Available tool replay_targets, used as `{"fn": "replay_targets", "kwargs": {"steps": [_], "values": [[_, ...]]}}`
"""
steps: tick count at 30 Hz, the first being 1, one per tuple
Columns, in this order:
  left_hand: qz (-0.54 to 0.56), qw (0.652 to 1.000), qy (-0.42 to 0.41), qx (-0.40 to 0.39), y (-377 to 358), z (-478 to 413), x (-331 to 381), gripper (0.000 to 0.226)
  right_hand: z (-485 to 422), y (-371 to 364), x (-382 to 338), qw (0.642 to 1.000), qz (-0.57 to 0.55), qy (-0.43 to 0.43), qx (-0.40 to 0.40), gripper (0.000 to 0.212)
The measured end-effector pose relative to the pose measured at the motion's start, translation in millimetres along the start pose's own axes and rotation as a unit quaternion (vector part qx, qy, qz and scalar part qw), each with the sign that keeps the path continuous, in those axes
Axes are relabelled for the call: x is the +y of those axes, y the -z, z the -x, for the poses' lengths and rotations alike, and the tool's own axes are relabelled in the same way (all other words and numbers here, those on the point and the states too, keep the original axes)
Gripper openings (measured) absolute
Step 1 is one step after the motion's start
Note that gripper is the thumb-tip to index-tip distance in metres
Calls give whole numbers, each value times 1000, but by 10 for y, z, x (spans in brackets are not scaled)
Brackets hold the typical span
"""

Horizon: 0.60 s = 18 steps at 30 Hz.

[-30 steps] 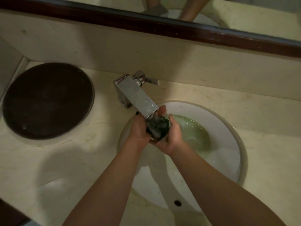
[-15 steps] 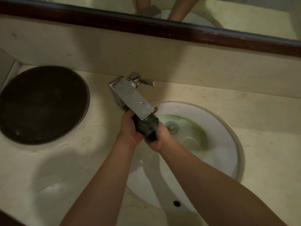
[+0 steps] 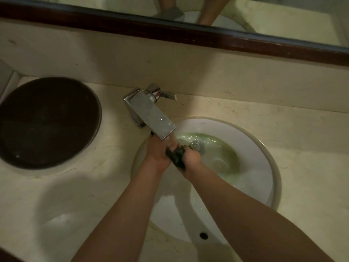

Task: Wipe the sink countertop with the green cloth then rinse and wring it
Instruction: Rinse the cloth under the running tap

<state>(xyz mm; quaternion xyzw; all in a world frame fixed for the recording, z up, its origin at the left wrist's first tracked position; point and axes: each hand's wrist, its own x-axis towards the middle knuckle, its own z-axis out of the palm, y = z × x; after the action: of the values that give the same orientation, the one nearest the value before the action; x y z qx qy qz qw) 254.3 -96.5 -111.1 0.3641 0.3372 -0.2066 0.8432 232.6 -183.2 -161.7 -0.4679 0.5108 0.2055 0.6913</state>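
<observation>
Wringing seems underway: left hand [image 3: 158,154] and right hand [image 3: 192,159] both curl tightly round the green cloth [image 3: 176,156], bunched into a short roll over the sink [image 3: 272,167], just below the tap [image 3: 151,116]. Its long axis slants from spout toward the person. Next: opposing twists.

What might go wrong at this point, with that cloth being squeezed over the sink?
1. The left hand and right hand grip the cloth close under the tap, so knuckles may knock its metal edge.
2. Greenish water sits around the drain; if it clears slowly, it might soil the cloth.
3. Squeezed water may splash over the sink rim onto the countertop.
</observation>
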Motion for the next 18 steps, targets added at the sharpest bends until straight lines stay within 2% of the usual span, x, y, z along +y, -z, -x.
{"fn": "replay_targets", "kwargs": {"steps": [3, 7, 8, 9, 11, 12, 14, 15, 17, 18], "values": [[-5, 1000, -27, -6, 22, 67, -7, 32, 139, 67, 14, 999, -34, -9, -24, 23], [32, 998, -46, -28, 61, 58, -1, 11, 220, 93, 38, 982, -148, -72, -94, 51], [33, 999, -34, -25, 75, 30, -24, 15, 254, 62, 47, 976, -164, -82, -121, 53], [31, 999, -28, -5, 86, 26, -43, 16, 318, 13, 46, 968, -179, -89, -155, 52], [40, 998, -34, 29, 54, 46, -131, 21, 376, -108, 67, 954, -195, -84, -209, 35], [43, 997, -47, 49, 44, 37, -170, 21, 350, -155, 87, 954, -195, -74, -213, 29], [75, 989, -42, 119, -18, 61, -186, 14, 314, -196, 99, 960, -175, -68, -209, 37], [99, 984, -39, 146, -40, 68, -164, 19, 292, -213, 92, 966, -159, -62, -194, 39], [134, 978, -50, 151, -26, -7, -133, 42, 241, -242, 82, 982, -103, -46, -149, 39], [130, 980, -57, 139, -26, -26, -116, 44, 212, -263, 74, 990, -80, -34, -115, 35]]}}
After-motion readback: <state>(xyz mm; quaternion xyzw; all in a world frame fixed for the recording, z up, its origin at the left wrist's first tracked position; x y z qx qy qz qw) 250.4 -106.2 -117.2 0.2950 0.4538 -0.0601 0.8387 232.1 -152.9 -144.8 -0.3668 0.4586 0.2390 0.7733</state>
